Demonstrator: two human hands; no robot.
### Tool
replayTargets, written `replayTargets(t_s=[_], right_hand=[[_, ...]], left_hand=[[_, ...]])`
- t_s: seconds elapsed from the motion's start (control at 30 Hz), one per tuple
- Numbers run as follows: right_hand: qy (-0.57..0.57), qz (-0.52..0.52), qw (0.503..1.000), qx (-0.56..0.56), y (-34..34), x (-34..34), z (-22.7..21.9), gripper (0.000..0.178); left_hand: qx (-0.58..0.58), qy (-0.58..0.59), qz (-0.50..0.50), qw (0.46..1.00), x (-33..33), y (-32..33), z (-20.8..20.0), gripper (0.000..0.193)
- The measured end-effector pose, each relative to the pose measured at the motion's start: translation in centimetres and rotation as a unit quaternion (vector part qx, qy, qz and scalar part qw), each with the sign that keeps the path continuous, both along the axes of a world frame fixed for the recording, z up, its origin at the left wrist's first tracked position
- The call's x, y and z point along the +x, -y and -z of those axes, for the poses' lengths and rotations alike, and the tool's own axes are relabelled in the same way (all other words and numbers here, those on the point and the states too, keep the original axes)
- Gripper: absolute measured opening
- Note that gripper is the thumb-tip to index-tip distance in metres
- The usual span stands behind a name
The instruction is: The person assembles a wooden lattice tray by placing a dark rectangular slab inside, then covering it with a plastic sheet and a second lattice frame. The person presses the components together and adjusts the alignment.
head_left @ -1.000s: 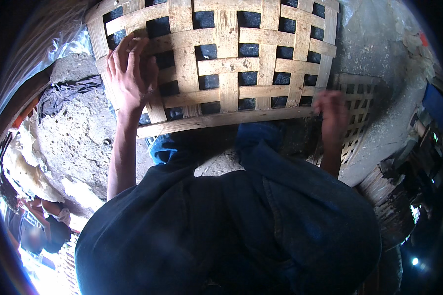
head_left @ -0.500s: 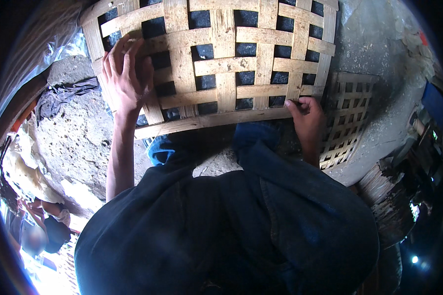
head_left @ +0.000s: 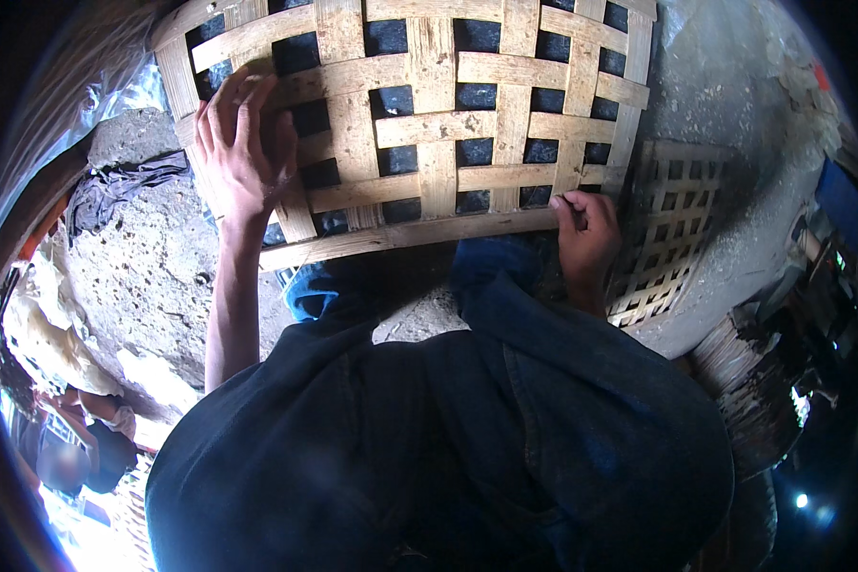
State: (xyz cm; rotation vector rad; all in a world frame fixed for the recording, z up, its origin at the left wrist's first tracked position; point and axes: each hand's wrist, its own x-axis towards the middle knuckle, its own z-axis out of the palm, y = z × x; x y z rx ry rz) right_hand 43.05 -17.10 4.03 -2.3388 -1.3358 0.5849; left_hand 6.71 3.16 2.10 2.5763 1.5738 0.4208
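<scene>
A woven bamboo lattice panel (head_left: 434,71) of wide flat strips lies in front of my knees, with dark gaps between the strips. My left hand (head_left: 243,148) rests on its left part, fingers apart and bent over the strips, the thumb lying along the inner side. At the near right corner my right hand (head_left: 586,234) is closed in a pinch, thumb and fingertips at the end of the bottom edge strip. Whatever lies under the panel shows only as dark patches through the gaps.
A smaller bamboo lattice (head_left: 677,219) lies on the right. Dark cloth (head_left: 129,191) sits on pitted concrete (head_left: 148,272) at left, near clear plastic sheeting (head_left: 129,91). Rough wood (head_left: 748,381) stands at the lower right. Another person (head_left: 95,443) is at the lower left.
My right hand has shifted slightly left, its fingers curled closer to the thumb at the panel's corner. My left hand and the panel have barely moved.
</scene>
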Motion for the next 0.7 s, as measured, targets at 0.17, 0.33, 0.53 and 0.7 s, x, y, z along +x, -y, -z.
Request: replayTargets(t_s=[0.17,0.33,0.53,0.7], right_hand=[[-0.002,-0.034,0.999,-0.01,-0.2,0.4,-0.1,0.013],[0.001,-0.074,0.997,-0.005,-0.1,0.8,0.2,0.012],[0.011,-0.131,0.991,-0.024,-0.2,1.3,0.3,0.014],[-0.017,-0.141,0.989,-0.049,-0.4,1.8,-0.2,0.015]], left_hand=[[-0.012,-0.007,-0.005,1.0,0.0,0.1,-0.4,0.044],[-0.012,-0.006,-0.007,1.0,0.2,0.1,-0.5,0.044],[-0.009,-0.003,-0.004,1.0,0.2,0.1,-0.6,0.044],[-0.002,0.002,-0.002,1.0,0.2,0.0,-0.3,0.045]])
